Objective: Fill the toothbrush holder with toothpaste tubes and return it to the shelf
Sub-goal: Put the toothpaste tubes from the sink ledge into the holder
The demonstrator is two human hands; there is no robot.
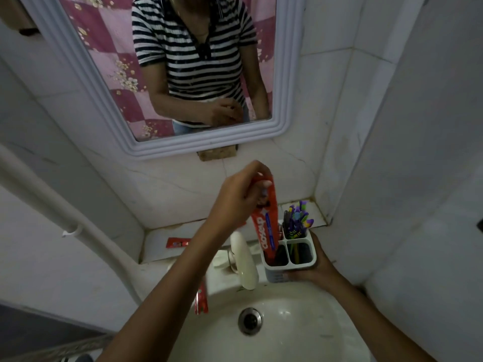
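My left hand [236,197] pinches the crimped end of a red toothpaste tube [264,223], which stands upright with its lower end inside the front left compartment of the white toothbrush holder [295,270]. My right hand [317,267] grips the holder from the right side and underneath, above the sink's back rim. Several purple and green toothbrushes [296,220] stick up from the holder's rear compartment. A second red tube [201,299] lies on the sink's left rim, partly hidden by my left forearm. A third red tube [178,242] lies on the tiled shelf [156,244].
A white tap [244,259] rises behind the white sink basin [300,325], just left of the holder. The drain [250,320] sits mid-basin. A framed mirror [146,142] hangs above the shelf. A white pipe [52,202] runs diagonally at left. Tiled walls close in on the right.
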